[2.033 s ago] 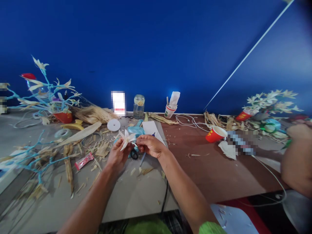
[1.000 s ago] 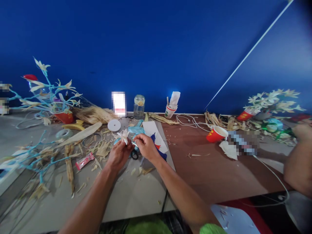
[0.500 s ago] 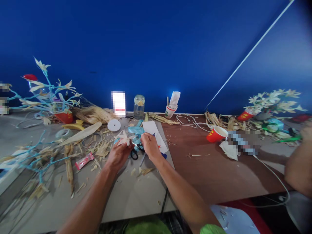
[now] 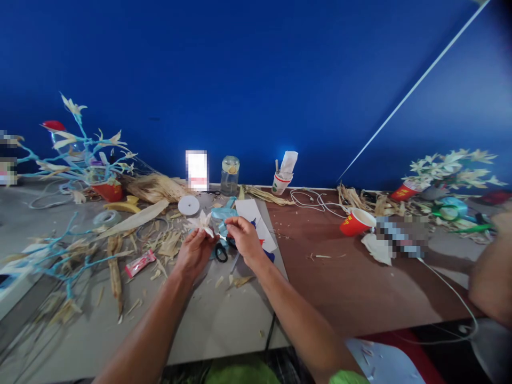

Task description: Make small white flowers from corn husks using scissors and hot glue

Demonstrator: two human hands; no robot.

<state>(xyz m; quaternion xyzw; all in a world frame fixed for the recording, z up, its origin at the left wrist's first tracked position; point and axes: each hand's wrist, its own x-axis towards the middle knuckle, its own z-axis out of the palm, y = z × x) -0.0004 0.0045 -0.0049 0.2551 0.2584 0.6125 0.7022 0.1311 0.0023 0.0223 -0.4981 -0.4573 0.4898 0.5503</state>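
Pale, many-petalled flower (image 4: 205, 220) stands pinched in the fingertips of a worker's left hand (image 4: 193, 253), held above a gray tabletop (image 4: 228, 325) littered with dry, husk-like scraps (image 4: 169, 243). Its pointed petals spread above the left fingers, which are clamped near its base. The right hand (image 4: 246, 242) hovers just beside it, thumb and forefinger drawn close; whether they grip anything cannot be told from this view. Beneath and between the 2 hands lie black-handled scissors (image 4: 218, 251) and crumpled light-blue material (image 4: 223, 213), with a white sheet (image 4: 248, 208) beyond the right hand and a white spool (image 4: 184, 207) off to the left. Careful work at this stage would likely call for a light hold low on the flower, since such thin petals look easy to crease or split. The left hand should probably act as a steady clamp, leaving the right to make small, precise touches, fingers off the petal tips and wrists clear of the scissors.
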